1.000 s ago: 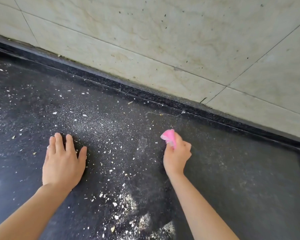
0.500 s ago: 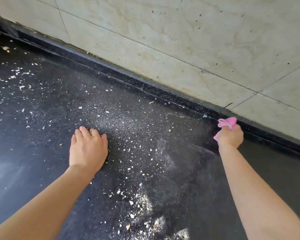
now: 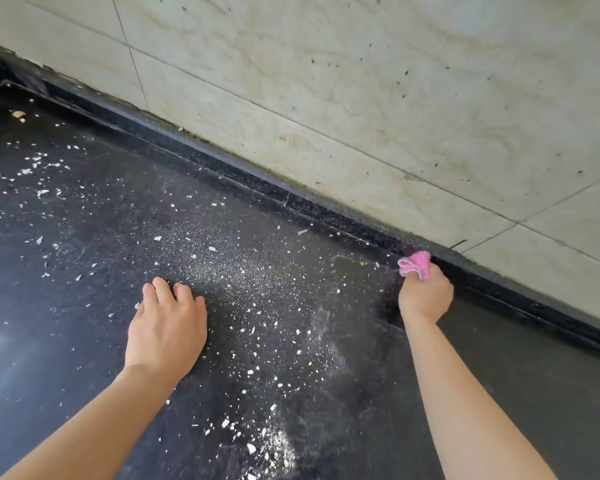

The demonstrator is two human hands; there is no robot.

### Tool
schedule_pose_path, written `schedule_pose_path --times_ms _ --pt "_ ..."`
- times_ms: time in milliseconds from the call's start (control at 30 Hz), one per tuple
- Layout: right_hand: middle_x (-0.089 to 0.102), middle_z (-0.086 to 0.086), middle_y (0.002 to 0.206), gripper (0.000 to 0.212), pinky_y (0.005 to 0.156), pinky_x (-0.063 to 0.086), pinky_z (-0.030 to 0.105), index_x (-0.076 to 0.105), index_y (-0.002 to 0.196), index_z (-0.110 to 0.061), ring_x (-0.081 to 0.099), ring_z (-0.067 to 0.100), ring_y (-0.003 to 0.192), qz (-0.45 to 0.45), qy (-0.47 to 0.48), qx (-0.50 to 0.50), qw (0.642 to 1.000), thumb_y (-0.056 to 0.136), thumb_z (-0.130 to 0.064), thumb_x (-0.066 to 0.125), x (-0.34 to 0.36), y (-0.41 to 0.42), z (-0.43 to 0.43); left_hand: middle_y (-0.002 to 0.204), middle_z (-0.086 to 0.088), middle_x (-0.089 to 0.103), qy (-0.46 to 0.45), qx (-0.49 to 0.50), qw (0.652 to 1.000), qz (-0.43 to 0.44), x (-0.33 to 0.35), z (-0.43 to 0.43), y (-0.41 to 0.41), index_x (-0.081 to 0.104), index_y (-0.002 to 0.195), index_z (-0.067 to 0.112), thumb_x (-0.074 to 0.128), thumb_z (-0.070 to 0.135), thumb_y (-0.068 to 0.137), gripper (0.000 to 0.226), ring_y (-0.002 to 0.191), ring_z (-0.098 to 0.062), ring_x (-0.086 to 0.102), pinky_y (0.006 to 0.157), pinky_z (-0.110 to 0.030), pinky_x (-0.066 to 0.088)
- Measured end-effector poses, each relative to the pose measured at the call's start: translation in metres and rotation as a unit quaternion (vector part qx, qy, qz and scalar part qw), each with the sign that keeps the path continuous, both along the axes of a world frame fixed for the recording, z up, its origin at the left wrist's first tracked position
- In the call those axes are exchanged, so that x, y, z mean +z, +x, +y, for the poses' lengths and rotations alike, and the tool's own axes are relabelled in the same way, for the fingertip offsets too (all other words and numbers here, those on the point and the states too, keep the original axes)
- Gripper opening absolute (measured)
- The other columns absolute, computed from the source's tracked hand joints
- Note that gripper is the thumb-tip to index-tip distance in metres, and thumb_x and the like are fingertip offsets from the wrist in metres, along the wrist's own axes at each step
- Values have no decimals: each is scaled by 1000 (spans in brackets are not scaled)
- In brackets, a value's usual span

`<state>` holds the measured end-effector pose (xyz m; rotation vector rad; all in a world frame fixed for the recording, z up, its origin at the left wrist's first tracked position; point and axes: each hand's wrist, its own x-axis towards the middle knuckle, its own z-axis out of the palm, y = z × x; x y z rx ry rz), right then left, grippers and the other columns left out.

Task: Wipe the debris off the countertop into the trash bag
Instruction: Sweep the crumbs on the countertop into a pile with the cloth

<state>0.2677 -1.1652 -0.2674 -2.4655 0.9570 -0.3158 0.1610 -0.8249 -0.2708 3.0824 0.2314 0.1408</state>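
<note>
Since a second ago your right hand (image 3: 425, 297) has carried the pink cloth (image 3: 414, 265) from mid-counter out to 2 o'clock, against the black back ledge (image 3: 243, 174). Its fingers are curled tight round the bunched cloth. Your left hand (image 3: 167, 327) has stayed palm down, fingers straight, on the black countertop (image 3: 66, 341) at 8 o'clock. Debris (image 3: 250, 306), white chips and fine dust, lies scattered between the hands and out to 10 o'clock, with a denser heap at 6 o'clock.

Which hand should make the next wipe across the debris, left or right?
Probably right. The right hand grips the pink cloth by the back ledge, beside the debris; the left hand rests flat on the countertop, holding nothing.
</note>
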Motion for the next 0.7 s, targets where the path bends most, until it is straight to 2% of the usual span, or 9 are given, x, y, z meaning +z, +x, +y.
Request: schedule_pose_path --times_ms 67,167,200,267,367,467,567,633,700 --pt "65 15 85 24 69 43 36 69 96 -10 55 35 95 -9 -5 46 999 87 -3 47 -4 3 25 73 -18 48 1 -1 1000 -10 -1 -1 1 52 70 0 40 21 89 31 68 -38 50 47 -46 47" --pt "67 3 72 28 62 45 32 71 82 -14 62 26 74 19 62 215 975 85 -2 46 5 6 40 73 -18 49 -7 -1 1000 -16 -3 0 1 53 70 -1 46 16 90 28 68 -38 51 46 -45 47" --pt "66 0 67 29 59 44 29 70 77 -16 62 21 68 24 87 230 969 85 -2 46 13 6 38 73 -18 48 -10 0 1000 -15 -2 0 0 53 69 0 48 15 90 27 68 -38 51 46 -45 47" --pt "62 5 65 26 53 35 30 66 69 -11 59 27 66 -4 57 172 984 82 0 46 17 11 29 72 -17 48 -11 3 1000 -10 -2 2 -1 53 69 1 51 15 90 26 67 -38 50 46 -45 47" --pt "63 18 84 21 59 35 32 68 77 0 58 37 81 14 -18 98 995 80 4 47 10 18 37 72 -16 48 4 3 1000 -8 -4 2 0 53 69 2 40 23 91 32 67 -36 50 49 -45 47" --pt "69 3 78 31 58 46 32 72 77 -11 62 27 77 23 -14 226 974 78 1 43 9 18 75 74 -17 49 11 9 1000 -7 -5 1 2 54 71 0 46 20 91 29 69 -37 51 51 -47 48" --pt "60 -9 52 27 52 40 22 67 64 -13 57 4 50 76 116 379 915 80 1 50 28 14 97 74 -19 50 4 10 1000 6 -3 1 1 55 72 -2 58 18 86 24 70 -37 52 52 -46 49" --pt "59 -4 47 25 54 42 25 68 63 -11 54 11 45 95 156 360 915 80 -1 53 37 20 89 74 -18 49 -3 13 1000 16 -1 1 0 55 72 -1 59 19 85 24 69 -37 52 51 -45 49" --pt "58 -4 47 29 58 46 27 71 65 -13 61 20 53 70 62 322 942 82 -4 48 37 31 76 75 -19 49 -2 13 1000 19 0 1 0 56 73 -1 57 20 85 25 70 -37 52 53 -46 49"
